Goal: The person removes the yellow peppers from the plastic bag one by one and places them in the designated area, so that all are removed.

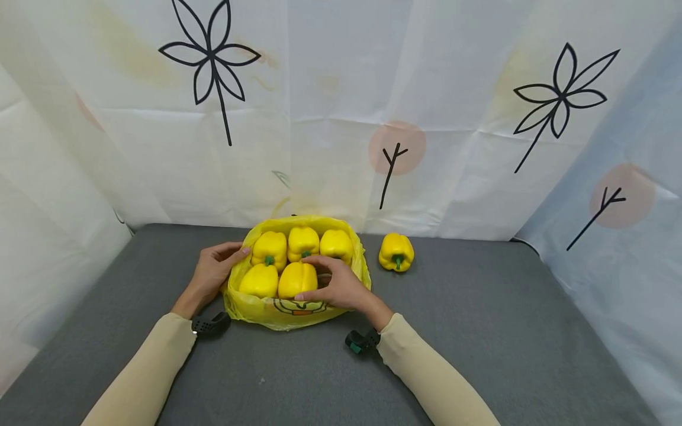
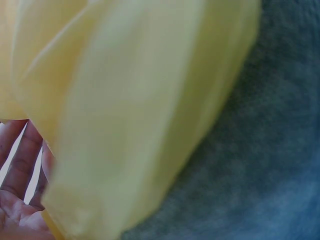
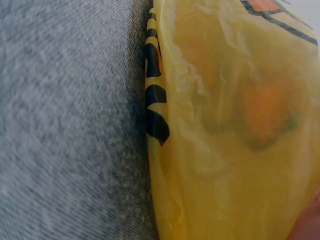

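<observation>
A yellow plastic bag (image 1: 250, 309) with a printed picture on its front lies wide open on the grey table. Inside it, several yellow bell peppers (image 1: 269, 248) sit in two rows. My right hand (image 1: 341, 287) grips a yellow bell pepper (image 1: 296, 280) in the front row, thumb at its near side and fingers over its far side. At the bag's left rim, my left hand (image 1: 210, 272) holds the plastic edge. The left wrist view shows the bag's side close up, partly hiding the left hand's fingers (image 2: 22, 160). In the right wrist view, the printed bag front (image 3: 225, 125) fills most of the picture.
Another yellow bell pepper (image 1: 396, 252) stands on the grey table (image 1: 479, 331) to the right of the bag. Behind the table hangs a white curtain (image 1: 330, 77) with leaf and tree drawings. Dark bands (image 1: 211, 324) are worn on both wrists.
</observation>
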{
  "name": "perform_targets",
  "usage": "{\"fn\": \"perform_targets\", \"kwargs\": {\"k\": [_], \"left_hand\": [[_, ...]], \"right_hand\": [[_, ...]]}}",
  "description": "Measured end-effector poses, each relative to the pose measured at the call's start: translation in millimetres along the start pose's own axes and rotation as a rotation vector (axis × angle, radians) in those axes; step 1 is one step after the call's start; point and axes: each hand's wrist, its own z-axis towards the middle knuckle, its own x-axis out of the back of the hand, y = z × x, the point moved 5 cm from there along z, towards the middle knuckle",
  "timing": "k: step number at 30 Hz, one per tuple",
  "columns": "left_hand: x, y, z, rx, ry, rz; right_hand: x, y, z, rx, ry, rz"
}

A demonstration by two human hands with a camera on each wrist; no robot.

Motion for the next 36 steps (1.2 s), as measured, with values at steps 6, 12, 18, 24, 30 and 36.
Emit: {"fn": "perform_targets", "kwargs": {"k": [6,12,18,24,30,36], "left_hand": [[0.5,-0.5,0.2,-0.005,-0.002,0.000],[1.1,-1.6,1.0,-0.002,0.002,0.000],[0.8,-1.8,1.2,-0.011,0.001,-0.005],[0.8,-2.6,2.0,-0.014,0.001,-0.002],[0.4,-2.8,2.4,-0.014,-0.006,0.002],[1.3,-2.4,2.0,-0.016,-0.008,-0.002]], "right_hand": [[0,-2,-0.6,-0.007,0.016,0.052],[1,-5,-1.4,-0.003,0.025,0.097],[6,-9,-2.6,-0.007,0.046,0.100],[13,-15,-4.8,0.007,0.079,0.103],[20,-25,-5.8,0.042,0.094,0.136],[30,-33,-8.0,0.061,0.118,0.145]]}}
